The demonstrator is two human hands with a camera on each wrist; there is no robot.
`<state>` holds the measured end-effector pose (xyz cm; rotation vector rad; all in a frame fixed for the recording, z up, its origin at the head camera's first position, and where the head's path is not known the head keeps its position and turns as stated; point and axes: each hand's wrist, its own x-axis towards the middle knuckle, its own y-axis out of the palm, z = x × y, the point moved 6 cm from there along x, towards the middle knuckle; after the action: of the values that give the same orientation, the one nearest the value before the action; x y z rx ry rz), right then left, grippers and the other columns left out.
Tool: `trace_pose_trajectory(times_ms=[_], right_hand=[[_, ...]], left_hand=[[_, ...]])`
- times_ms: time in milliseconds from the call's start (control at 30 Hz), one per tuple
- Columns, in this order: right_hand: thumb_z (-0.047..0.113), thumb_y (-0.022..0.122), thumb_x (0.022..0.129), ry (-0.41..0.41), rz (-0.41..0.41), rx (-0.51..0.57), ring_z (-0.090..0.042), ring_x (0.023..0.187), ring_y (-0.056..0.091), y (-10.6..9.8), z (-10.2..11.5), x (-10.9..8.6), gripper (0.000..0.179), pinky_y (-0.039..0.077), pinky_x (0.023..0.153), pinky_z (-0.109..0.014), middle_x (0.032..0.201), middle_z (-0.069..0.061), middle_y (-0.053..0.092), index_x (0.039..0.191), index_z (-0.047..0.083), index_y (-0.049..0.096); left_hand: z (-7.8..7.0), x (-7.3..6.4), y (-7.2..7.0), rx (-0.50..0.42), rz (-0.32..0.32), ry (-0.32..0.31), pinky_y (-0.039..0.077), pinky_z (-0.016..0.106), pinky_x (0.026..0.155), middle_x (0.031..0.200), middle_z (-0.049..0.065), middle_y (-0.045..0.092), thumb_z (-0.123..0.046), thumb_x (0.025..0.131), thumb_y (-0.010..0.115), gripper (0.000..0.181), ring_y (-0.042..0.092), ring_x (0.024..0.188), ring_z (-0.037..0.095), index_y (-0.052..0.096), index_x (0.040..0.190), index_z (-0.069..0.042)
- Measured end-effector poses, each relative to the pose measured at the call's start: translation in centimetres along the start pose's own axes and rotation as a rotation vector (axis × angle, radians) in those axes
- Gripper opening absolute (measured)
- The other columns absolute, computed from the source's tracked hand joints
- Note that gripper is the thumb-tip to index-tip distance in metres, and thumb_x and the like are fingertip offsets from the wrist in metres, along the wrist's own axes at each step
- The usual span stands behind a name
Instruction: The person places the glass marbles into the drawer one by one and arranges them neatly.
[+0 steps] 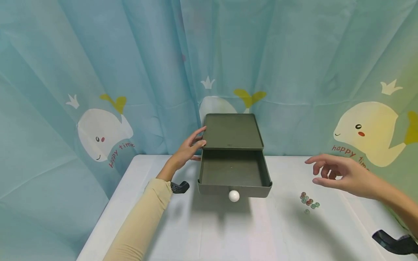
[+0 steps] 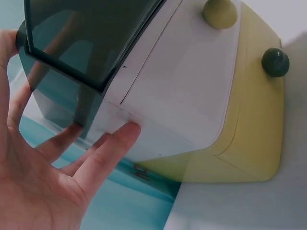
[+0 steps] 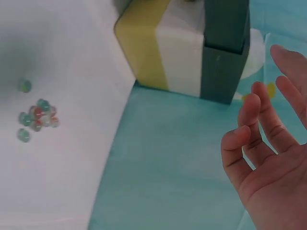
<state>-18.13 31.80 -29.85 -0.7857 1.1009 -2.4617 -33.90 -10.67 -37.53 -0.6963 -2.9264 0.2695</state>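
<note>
A small drawer cabinet (image 1: 233,130) has a dark green top tier, with white (image 2: 187,72) and yellow (image 2: 261,110) tiers below in the left wrist view. Its dark green top drawer (image 1: 215,189) is pulled out, showing a white round knob (image 1: 234,195) and a bare floor. My left hand (image 1: 184,154) rests spread fingers against the cabinet's left side near the top. Over the table's right part hovers my right hand (image 1: 343,174), fingers loosely bent and holding nothing. Below it lies a cluster of small glass marbles (image 1: 308,203), red-brown and greenish.
The white table (image 1: 222,239) ends behind the cabinet at a blue-green curtain (image 1: 294,72) printed with whales. Yellow (image 2: 220,13) and dark green (image 2: 275,62) knobs stick out from the lower tiers. One marble (image 3: 24,86) lies slightly apart from the cluster.
</note>
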Motion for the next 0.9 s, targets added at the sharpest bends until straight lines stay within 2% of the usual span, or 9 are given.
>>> trace_pose_trajectory(times_ms=[233, 400, 533, 767, 900], right_hand=[[-0.005, 0.083, 0.081, 0.031, -0.002, 0.020, -0.009, 0.073, 0.064, 0.8, -2.3, -1.4, 0.053, 0.051, 0.063, -0.022, 0.095, 0.004, 0.063, 0.127, 0.014, 0.066], [-0.003, 0.081, 0.084, 0.073, -0.002, 0.029, -0.010, 0.075, 0.064, 1.1, -3.7, -2.6, 0.050, 0.050, 0.063, -0.022, 0.096, 0.001, 0.063, 0.128, 0.015, 0.065], [-0.002, 0.080, 0.085, 0.101, -0.008, 0.036, -0.010, 0.075, 0.063, 1.3, -4.6, -3.3, 0.048, 0.049, 0.062, -0.024, 0.096, 0.003, 0.063, 0.128, 0.016, 0.065], [-0.005, 0.079, 0.085, 0.099, -0.014, 0.071, -0.010, 0.075, 0.063, 2.3, -6.2, -4.0, 0.046, 0.049, 0.058, -0.025, 0.095, 0.002, 0.063, 0.126, 0.013, 0.066], [-0.001, 0.078, 0.087, 0.148, -0.022, 0.062, -0.010, 0.077, 0.064, 3.0, -7.4, -4.7, 0.044, 0.050, 0.060, -0.024, 0.096, 0.002, 0.065, 0.126, 0.015, 0.066]], left_hand=[[0.0, -0.1, -0.1, 0.000, -0.012, -0.006, 0.052, 0.063, 0.094, 0.166, 0.013, 0.024, -0.039, 0.103, 0.056, 0.063, 0.039, 0.145, 0.039, 0.030, 0.161, -0.041], [-0.1, 0.0, 0.0, -0.002, -0.012, -0.010, 0.053, 0.061, 0.094, 0.166, 0.011, 0.025, -0.041, 0.102, 0.057, 0.064, 0.040, 0.145, 0.037, 0.031, 0.160, -0.044], [0.1, 0.1, 0.0, -0.003, -0.013, -0.012, 0.053, 0.062, 0.093, 0.166, 0.011, 0.025, -0.040, 0.103, 0.057, 0.063, 0.040, 0.144, 0.037, 0.031, 0.160, -0.044], [0.0, 0.0, 0.0, -0.009, -0.011, -0.008, 0.052, 0.063, 0.094, 0.167, 0.013, 0.023, -0.040, 0.103, 0.056, 0.064, 0.039, 0.145, 0.040, 0.030, 0.161, -0.041], [0.0, 0.1, 0.0, -0.012, -0.010, -0.006, 0.052, 0.063, 0.094, 0.166, 0.012, 0.024, -0.039, 0.103, 0.056, 0.063, 0.040, 0.145, 0.038, 0.031, 0.161, -0.043]])
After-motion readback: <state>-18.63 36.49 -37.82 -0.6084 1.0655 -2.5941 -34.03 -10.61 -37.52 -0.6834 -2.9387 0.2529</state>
